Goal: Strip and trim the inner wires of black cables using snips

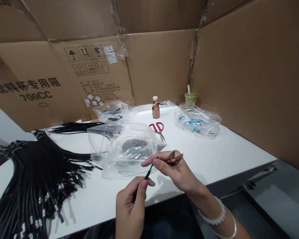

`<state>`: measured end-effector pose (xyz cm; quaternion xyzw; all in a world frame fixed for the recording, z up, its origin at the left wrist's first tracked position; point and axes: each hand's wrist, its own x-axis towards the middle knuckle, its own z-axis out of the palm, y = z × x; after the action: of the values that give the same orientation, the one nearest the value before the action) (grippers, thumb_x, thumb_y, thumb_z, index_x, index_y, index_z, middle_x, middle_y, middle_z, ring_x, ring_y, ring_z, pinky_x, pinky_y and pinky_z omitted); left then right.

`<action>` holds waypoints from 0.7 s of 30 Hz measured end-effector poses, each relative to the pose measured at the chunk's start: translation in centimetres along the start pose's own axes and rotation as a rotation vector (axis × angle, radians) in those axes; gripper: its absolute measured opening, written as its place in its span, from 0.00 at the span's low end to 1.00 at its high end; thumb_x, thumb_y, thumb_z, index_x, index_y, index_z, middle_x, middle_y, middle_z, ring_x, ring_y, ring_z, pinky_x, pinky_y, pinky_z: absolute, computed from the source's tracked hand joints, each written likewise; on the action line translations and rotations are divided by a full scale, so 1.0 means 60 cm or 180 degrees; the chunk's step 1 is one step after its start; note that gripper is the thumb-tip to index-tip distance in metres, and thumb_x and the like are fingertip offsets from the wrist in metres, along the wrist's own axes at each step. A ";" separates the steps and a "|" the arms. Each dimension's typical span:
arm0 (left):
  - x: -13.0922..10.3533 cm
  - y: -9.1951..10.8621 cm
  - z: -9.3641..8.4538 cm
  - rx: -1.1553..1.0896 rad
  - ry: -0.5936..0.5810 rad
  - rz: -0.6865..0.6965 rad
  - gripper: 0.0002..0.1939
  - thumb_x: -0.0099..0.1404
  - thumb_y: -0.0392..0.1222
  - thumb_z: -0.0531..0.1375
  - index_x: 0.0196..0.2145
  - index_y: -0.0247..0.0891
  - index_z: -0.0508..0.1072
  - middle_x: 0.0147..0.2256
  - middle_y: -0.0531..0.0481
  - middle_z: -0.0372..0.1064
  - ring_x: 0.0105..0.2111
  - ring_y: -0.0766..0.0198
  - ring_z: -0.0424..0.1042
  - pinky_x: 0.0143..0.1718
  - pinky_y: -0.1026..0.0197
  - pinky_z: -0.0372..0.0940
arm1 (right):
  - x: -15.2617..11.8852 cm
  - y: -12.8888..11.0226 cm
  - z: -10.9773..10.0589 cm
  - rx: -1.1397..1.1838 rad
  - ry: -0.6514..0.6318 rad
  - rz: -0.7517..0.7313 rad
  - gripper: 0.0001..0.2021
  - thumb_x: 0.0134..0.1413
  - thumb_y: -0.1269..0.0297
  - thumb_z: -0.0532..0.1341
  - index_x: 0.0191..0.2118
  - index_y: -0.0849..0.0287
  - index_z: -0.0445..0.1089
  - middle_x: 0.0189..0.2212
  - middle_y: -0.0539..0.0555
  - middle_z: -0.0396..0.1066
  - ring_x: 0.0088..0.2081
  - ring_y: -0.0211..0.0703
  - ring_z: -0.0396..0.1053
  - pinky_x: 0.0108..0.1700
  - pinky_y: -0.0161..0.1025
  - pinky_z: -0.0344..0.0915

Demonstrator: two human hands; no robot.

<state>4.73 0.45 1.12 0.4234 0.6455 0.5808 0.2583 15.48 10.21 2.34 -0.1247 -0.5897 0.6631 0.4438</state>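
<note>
My left hand (132, 202) is closed around a black cord (148, 175), which points up and away from me. My right hand (175, 172) pinches at the cord's far end between thumb and forefinger, where a small shiny bit shows. Tucked in that same hand is a red-handled tool, like snips (174, 159), with its pointed metal blades sticking out past the fingers. Just beyond both hands lies a clear plastic bag (129, 156) holding many small grey metal pieces. To the left, a large bundle of black cords (37, 172) with silvery ends spreads over the white table (94, 205).
Red-handled scissors (158, 129) lie behind the bag. Farther back stand a small bottle (155, 108) and a green cup (190, 99). A bag with blue pieces (198, 122) is at the right, another clear bag (114, 111) at the back left. Cardboard walls (161, 63) surround the table.
</note>
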 end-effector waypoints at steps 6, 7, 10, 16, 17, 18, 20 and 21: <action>0.002 0.004 0.003 -0.0201 -0.0381 -0.0175 0.21 0.63 0.57 0.57 0.22 0.38 0.72 0.18 0.57 0.46 0.21 0.68 0.46 0.25 0.62 0.44 | 0.006 0.006 -0.002 0.0653 0.0419 0.0554 0.19 0.37 0.56 0.76 0.20 0.60 0.67 0.16 0.43 0.58 0.21 0.30 0.53 0.24 0.31 0.53; 0.002 0.004 0.002 -0.0214 -0.0394 -0.0174 0.21 0.63 0.57 0.57 0.23 0.38 0.72 0.18 0.57 0.46 0.21 0.67 0.45 0.25 0.62 0.44 | 0.006 0.007 -0.002 0.0630 0.0405 0.0560 0.19 0.38 0.56 0.76 0.19 0.60 0.66 0.15 0.42 0.55 0.20 0.29 0.49 0.23 0.31 0.49; 0.004 0.003 0.001 -0.0219 -0.0359 -0.0177 0.21 0.63 0.56 0.57 0.23 0.38 0.73 0.19 0.57 0.45 0.22 0.67 0.45 0.25 0.61 0.45 | 0.002 0.006 -0.007 0.0492 0.0220 0.0552 0.15 0.48 0.54 0.71 0.26 0.61 0.74 0.14 0.41 0.48 0.19 0.29 0.40 0.21 0.33 0.38; 0.015 -0.011 -0.010 -0.0210 -0.0630 -0.0149 0.23 0.65 0.60 0.55 0.25 0.38 0.73 0.18 0.58 0.44 0.21 0.67 0.45 0.24 0.63 0.46 | -0.003 0.006 -0.013 0.0343 -0.0079 0.0458 0.14 0.56 0.53 0.65 0.38 0.59 0.80 0.14 0.42 0.42 0.19 0.30 0.37 0.22 0.35 0.35; 0.019 -0.013 -0.014 -0.0143 -0.0806 -0.0145 0.24 0.65 0.61 0.53 0.28 0.38 0.75 0.18 0.58 0.45 0.21 0.67 0.47 0.24 0.63 0.47 | -0.003 0.005 -0.014 0.0315 0.0028 0.0423 0.14 0.55 0.53 0.66 0.37 0.59 0.80 0.14 0.42 0.43 0.19 0.30 0.38 0.22 0.35 0.36; 0.022 -0.014 -0.019 -0.0024 -0.0983 -0.0136 0.24 0.66 0.61 0.52 0.32 0.38 0.76 0.18 0.58 0.48 0.21 0.66 0.50 0.25 0.63 0.48 | -0.002 0.004 -0.016 0.0292 0.0209 0.0356 0.13 0.54 0.53 0.68 0.36 0.59 0.80 0.14 0.42 0.45 0.19 0.30 0.39 0.21 0.34 0.37; 0.029 -0.016 -0.032 0.0361 -0.1273 -0.0085 0.23 0.68 0.59 0.51 0.38 0.39 0.77 0.20 0.56 0.57 0.23 0.65 0.57 0.28 0.63 0.52 | -0.001 -0.002 -0.027 0.0290 0.0639 0.0158 0.13 0.50 0.51 0.70 0.32 0.57 0.80 0.14 0.42 0.46 0.19 0.30 0.40 0.21 0.33 0.41; 0.031 -0.018 -0.040 0.0569 -0.1390 -0.0073 0.22 0.69 0.57 0.51 0.40 0.39 0.76 0.22 0.55 0.60 0.25 0.64 0.59 0.30 0.63 0.53 | 0.000 -0.007 -0.036 0.0314 0.0840 0.0050 0.13 0.48 0.50 0.71 0.31 0.56 0.80 0.14 0.42 0.46 0.19 0.30 0.39 0.21 0.32 0.45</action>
<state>1.54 0.80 0.83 0.5529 0.6279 0.4130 0.3598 17.18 11.63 2.10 -0.1935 -0.4920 0.6726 0.5179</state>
